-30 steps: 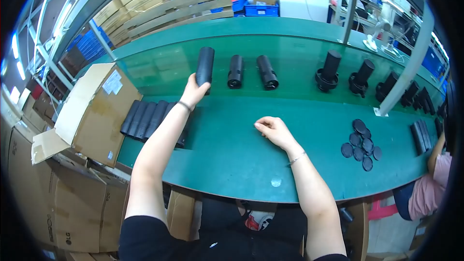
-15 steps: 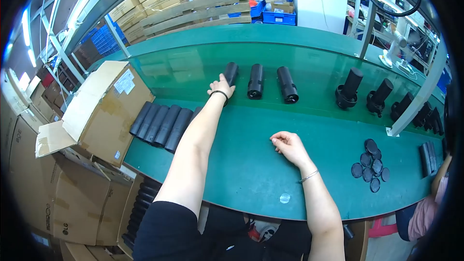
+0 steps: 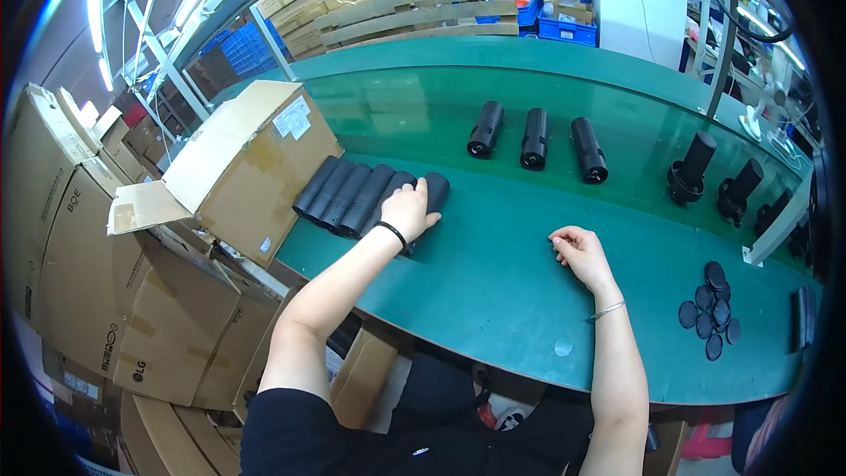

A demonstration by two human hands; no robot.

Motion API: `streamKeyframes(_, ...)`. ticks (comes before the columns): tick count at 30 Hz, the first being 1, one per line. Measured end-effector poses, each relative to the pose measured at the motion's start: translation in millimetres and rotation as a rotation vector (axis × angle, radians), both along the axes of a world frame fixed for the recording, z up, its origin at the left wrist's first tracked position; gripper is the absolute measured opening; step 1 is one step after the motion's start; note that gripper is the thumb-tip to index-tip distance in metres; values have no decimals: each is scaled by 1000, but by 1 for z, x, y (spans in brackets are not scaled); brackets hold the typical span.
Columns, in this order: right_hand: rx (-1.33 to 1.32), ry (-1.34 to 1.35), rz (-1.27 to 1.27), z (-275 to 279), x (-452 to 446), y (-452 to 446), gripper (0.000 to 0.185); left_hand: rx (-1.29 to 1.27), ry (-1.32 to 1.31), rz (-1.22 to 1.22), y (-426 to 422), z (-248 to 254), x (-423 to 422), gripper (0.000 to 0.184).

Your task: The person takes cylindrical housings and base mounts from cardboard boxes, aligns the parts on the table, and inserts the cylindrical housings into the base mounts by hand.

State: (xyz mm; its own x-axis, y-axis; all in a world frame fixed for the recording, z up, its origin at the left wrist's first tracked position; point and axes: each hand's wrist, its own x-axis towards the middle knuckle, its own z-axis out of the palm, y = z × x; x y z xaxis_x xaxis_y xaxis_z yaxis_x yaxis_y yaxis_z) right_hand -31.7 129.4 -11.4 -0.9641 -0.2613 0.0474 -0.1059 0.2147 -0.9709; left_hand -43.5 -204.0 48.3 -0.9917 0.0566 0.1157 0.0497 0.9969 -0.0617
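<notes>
The left hand (image 3: 406, 211) touches a black tube (image 3: 437, 189), the right hand (image 3: 582, 255) curls over the worktop (image 3: 489, 286); whether the left fingers pinch, or the right ones meet, I cannot tell.

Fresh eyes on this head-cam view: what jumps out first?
Probably the left hand, at the right end of a row of black tubes beside a cardboard box. Next, three separate black tubes lying spaced apart farther back, near the middle. Then the loose cluster of black discs on the green table, to the right of the right hand.
</notes>
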Motion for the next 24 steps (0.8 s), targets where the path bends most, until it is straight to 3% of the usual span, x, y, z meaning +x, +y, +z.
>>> streamKeyframes(3,1,-4,14,2,2,3,16,246,-44,-80,5,1,-3,77)
streamKeyframes(4,5,0,15,4,2,3,17,404,9,-122,9,3,-1,68)
streamKeyframes(7,96,50,28,4,2,1,22,1573,-358,-244,28,7,3,53)
streamKeyframes(8,142,72,38,3,3,0,25,1801,-477,-251,37,10,10,40)
streamKeyframes(9,64,59,57,5,7,-4,29,1965,-528,-297,45,4,12,40)
streamKeyframes(11,-93,37,85,18,19,-15,38,2051,-486,-384,74,1,16,46)
streamKeyframes(13,-279,-80,200,28,30,-23,64,2112,-431,-404,100,-10,12,46)
streamKeyframes(16,-269,-108,268,26,33,-31,87,2160,-417,-471,125,-23,5,49)
streamKeyframes(20,-380,-87,296,27,32,-36,97,2118,-378,-473,130,-37,-3,55)
streamKeyframes(24,-306,-43,251,29,34,-41,100,2119,-386,-452,127,-43,-7,60)
